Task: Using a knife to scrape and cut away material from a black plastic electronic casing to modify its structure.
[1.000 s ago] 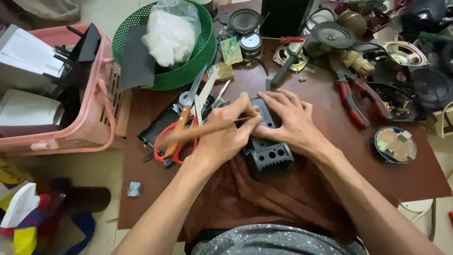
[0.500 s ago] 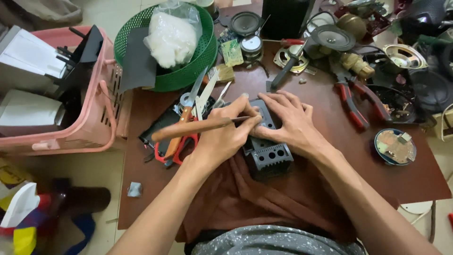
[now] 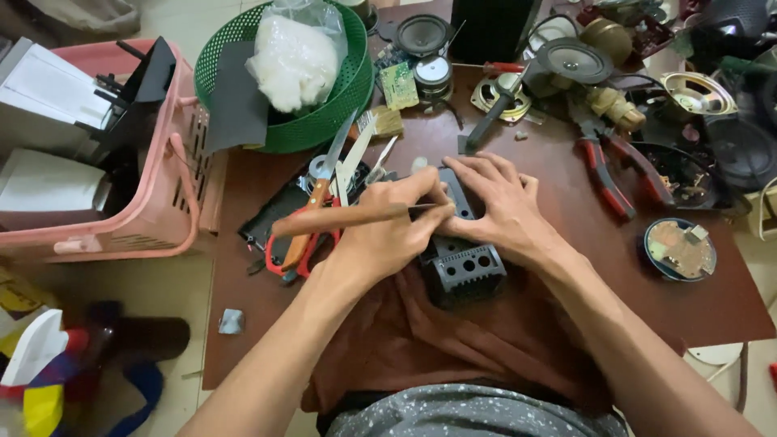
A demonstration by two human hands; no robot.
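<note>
- The brown table (image 3: 664, 316) fills the middle of the frame; its left edge runs down from beside the pink basket (image 3: 162, 202), and its near edge cuts across the lower right.
- Bare table surface lies only at lower right, between the right forearm and the small round dish (image 3: 680, 249), and in a narrow strip at lower left.
- The upper part of the frame is crowded: a green mesh basket (image 3: 340, 105) with a white bag, loose speakers (image 3: 576, 61), and red-handled pliers (image 3: 605, 174) just right of the hands.
- Orange-handled scissors (image 3: 312, 222) lie just left of the hands, blades pointing up the frame.
- The black plastic housing (image 3: 463, 263) sits at the centre of the frame, on a brown cloth at the table's near edge. It is boxy, with a grid of round holes on the side facing the camera.
- The left hand (image 3: 388, 235) is clenched around a brown-handled tool (image 3: 348, 218), held level, its tip at the top of the housing.
- The right hand (image 3: 502, 210) lies spread over the housing, fingers pressing on its top, grasping nothing else.
</note>
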